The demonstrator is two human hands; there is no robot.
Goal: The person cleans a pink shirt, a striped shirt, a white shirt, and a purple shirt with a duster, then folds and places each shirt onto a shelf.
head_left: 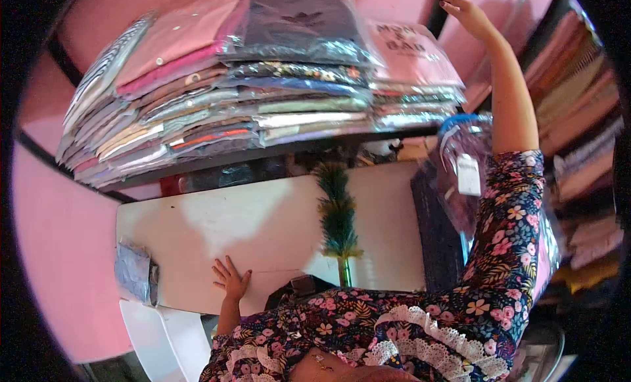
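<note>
My left hand [230, 280] lies flat on the white table [263, 231], fingers spread, holding nothing. My right hand [468, 14] is raised high on a bare arm, fingers apart and empty, just right of a pink packaged garment [413, 53] that tops a stack. That stack belongs to the piles of folded clothes in clear plastic [250, 93] on a dark shelf behind the table. My flowered dress with a lace collar [420, 329] fills the bottom of the view.
A green feather duster [338, 211] lies across the table. A clear plastic bag with a blue top and a white tag [463, 165] hangs beside my right arm. A bluish packet [135, 270] sits at the table's left end, with a white chair [164, 336] below it. Shelves of folded fabric [578, 119] stand at right.
</note>
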